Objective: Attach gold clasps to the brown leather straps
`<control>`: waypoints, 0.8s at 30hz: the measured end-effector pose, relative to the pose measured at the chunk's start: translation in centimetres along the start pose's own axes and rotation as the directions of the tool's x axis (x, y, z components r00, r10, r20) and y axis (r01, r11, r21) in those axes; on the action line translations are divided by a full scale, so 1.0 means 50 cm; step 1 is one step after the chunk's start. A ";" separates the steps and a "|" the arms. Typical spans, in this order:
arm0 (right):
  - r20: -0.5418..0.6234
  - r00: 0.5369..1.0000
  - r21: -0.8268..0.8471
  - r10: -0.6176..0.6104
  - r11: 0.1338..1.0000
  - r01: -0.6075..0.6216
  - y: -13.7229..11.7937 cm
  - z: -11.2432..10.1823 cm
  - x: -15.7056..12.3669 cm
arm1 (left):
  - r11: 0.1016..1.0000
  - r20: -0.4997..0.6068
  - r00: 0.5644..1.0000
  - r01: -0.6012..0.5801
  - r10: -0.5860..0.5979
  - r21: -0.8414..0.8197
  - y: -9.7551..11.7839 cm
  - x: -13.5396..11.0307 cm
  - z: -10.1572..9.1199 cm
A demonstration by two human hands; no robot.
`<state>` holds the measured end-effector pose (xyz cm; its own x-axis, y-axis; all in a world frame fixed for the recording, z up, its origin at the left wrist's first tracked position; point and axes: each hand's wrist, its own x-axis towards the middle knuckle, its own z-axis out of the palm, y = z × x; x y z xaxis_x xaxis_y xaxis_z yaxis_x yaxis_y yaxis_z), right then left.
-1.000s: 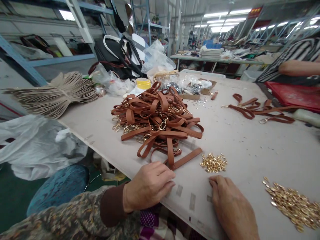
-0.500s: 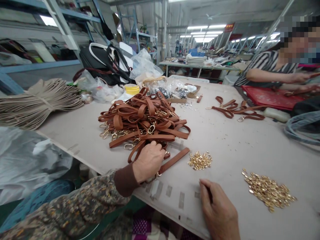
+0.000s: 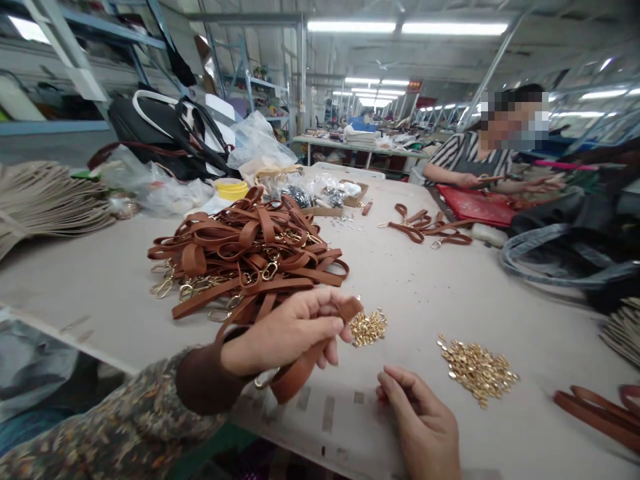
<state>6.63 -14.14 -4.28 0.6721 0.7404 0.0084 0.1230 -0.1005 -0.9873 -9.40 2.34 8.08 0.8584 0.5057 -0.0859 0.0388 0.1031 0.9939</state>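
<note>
My left hand (image 3: pixel 287 331) is lifted off the table and grips one brown leather strap (image 3: pixel 299 371) near its end, thumb and fingers pinching the tip. A metal ring hangs from the strap below my palm. My right hand (image 3: pixel 420 420) rests low near the table's front edge with fingers loosely curled, holding nothing that I can see. A big heap of brown straps with gold clasps (image 3: pixel 245 250) lies just behind my left hand. A small pile of gold metal fittings (image 3: pixel 368 327) lies beside the strap tip, and a larger pile of gold fittings (image 3: pixel 477 365) lies to the right.
A person in a striped top (image 3: pixel 465 160) works at the far right over a red tray (image 3: pixel 475 205). More brown straps (image 3: pixel 425 227) lie mid-table, others at the right edge (image 3: pixel 595 410). Beige straps (image 3: pixel 45 203), plastic bags, a black bag (image 3: pixel 165 130) and a yellow-lidded tub (image 3: pixel 231 189) line the far left.
My left hand reached into the heap, took one brown strap and lifted it toward me. My right hand stayed near the front edge. The view swung right, showing the other person.
</note>
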 end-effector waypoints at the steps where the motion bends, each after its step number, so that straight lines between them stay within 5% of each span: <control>1: 0.006 1.000 0.074 0.024 0.997 -0.025 -0.010 -0.006 -0.004 | 0.998 0.073 0.996 0.047 -0.044 -0.039 -0.020 0.010 0.020; 8: 0.025 0.999 0.399 0.020 0.916 -0.029 -0.050 -0.030 -0.028 | 0.996 0.212 0.975 0.071 -0.058 -0.054 -0.132 0.041 0.121; 18: 0.068 0.985 0.275 0.156 0.946 -0.169 -0.017 -0.036 -0.032 | 0.997 0.269 0.961 0.070 -0.059 -0.030 -0.131 0.047 0.131; 24: 0.012 0.985 0.175 0.174 0.969 -0.173 -0.070 -0.022 -0.038 | 0.988 0.244 0.967 0.036 -0.072 0.148 -0.114 0.020 0.133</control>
<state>5.74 -15.94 -0.66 0.6742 0.7198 -0.1655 -0.1254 -0.1093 -0.9861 -5.36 -3.42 2.79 0.9522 0.2726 -0.1380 0.1453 -0.0067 0.9894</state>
